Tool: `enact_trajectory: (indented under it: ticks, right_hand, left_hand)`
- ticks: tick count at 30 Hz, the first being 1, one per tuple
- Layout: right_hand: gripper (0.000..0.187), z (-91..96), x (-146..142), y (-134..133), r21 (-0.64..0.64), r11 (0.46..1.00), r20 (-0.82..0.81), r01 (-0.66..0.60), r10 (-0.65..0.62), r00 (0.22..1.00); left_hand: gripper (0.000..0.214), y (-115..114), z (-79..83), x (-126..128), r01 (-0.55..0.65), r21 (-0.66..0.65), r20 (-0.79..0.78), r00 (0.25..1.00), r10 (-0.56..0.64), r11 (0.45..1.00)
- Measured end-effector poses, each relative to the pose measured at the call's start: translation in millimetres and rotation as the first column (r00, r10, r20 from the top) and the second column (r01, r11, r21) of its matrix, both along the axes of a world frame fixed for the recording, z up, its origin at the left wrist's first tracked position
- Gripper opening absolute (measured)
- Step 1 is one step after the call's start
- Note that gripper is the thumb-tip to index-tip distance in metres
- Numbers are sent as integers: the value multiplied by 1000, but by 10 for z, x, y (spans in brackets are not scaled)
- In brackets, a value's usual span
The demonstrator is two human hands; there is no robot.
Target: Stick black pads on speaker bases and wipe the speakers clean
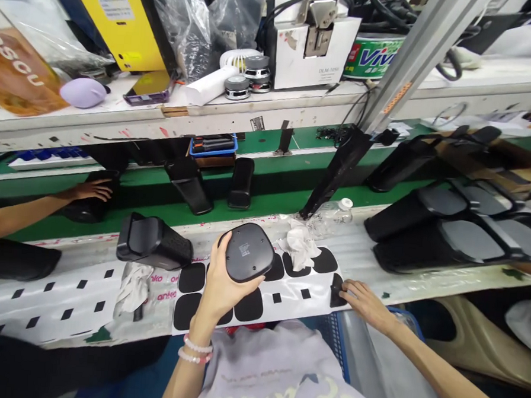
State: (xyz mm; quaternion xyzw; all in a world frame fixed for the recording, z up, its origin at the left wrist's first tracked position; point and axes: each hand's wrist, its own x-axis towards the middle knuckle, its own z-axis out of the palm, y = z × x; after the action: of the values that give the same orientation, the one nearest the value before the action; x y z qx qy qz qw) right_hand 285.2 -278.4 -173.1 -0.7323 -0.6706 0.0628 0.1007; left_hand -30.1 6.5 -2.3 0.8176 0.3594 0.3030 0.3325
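Observation:
My left hand (227, 278) is wrapped round a black device (249, 253), tilting its rounded-square base up towards me. Screws and a small printed label show on that base; the rest of its body is hidden. To the right, my right hand (367, 305) pinches a black adhesive pad (336, 290), which is curled up at the right end of a white backing sheet (289, 310). Several black rounded-square pads (248, 305) lie on the sheet, partly under my left hand and the device. A crumpled white tissue (299, 243) rests over the sheet's upper edge.
A black device with a handle (154, 240) lies left; others (450, 238) stand in a group at right. A clear bottle (336, 214) lies near a metal post (338, 173). Another person's hand (92, 190) touches a device on the green conveyor (270, 196). A cluttered shelf (172, 120) runs above.

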Motion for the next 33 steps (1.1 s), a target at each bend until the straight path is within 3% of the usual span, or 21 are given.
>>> enact_trajectory:
  ticks: [3, 5, 7, 8, 10, 11, 12, 14, 16, 18, 20, 25, 29, 33]
  right_hand:
    - [30, 151, 76, -451, 63, 969, -2, 237, -238, 971]
    - [20, 301, 148, -742, 139, 888, -3, 438, -442, 897]
    - [8, 484, 178, -899, 252, 735, 2, 630, -651, 759]
    - [4, 588, 156, -888, 307, 631, -21, 713, -744, 668]
    - [15, 833, 9, -649, 359, 407, -189, 840, -850, 492]
    - [23, 978, -116, -428, 260, 254, -435, 932, -831, 348]
    - [31, 1136, -271, -161, 134, 190, -682, 973, -695, 229]
    - [38, 1476, -625, 430, -48, 314, -929, 948, -362, 73]
    - [40, 1794, -963, 962, -173, 459, -975, 872, -206, -84]
    - [41, 2032, -1216, 1346, -173, 597, -982, 783, -165, -91]
    - [43, 2173, -1368, 1584, -141, 681, -984, 719, -178, -25]
    - [40, 2291, -1483, 1846, -58, 742, -976, 668, -183, 119]
    - [38, 2314, -1513, 1934, -31, 779, -979, 627, -149, 136]
    - [37, 2291, -1558, 1968, -30, 776, -980, 630, -148, 136]
  left_hand:
    - [98, 5, -3, 3, 0, -13, -22, 1000, 0, 1000]
    - [98, 8, -6, 7, -6, -20, -33, 999, 6, 1000]
    - [99, 9, -10, 15, -11, -26, -31, 999, 10, 1000]
    - [99, 8, -13, 20, -13, -28, -26, 1000, 12, 1000]
    - [100, 4, -18, 25, -10, -37, -16, 1000, 10, 999]
    - [103, 2, -20, 25, -8, -47, -13, 1000, 8, 999]
    - [106, -1, -21, 23, -6, -62, -14, 1000, 6, 998]
    - [112, -6, -20, 9, 4, -97, -23, 1000, -6, 995]
    - [115, -10, -13, -12, 15, -124, -38, 999, -20, 992]
    - [115, -13, -1, -32, 31, -140, -59, 998, -39, 990]
    - [116, -17, 16, -45, 44, -157, -73, 996, -56, 987]
    - [118, -22, 61, -45, 65, -204, -59, 995, -79, 977]
    - [120, -20, 56, -41, 81, -214, -48, 994, -94, 974]
    - [123, -28, 9, -53, 112, -161, -19, 993, -117, 981]
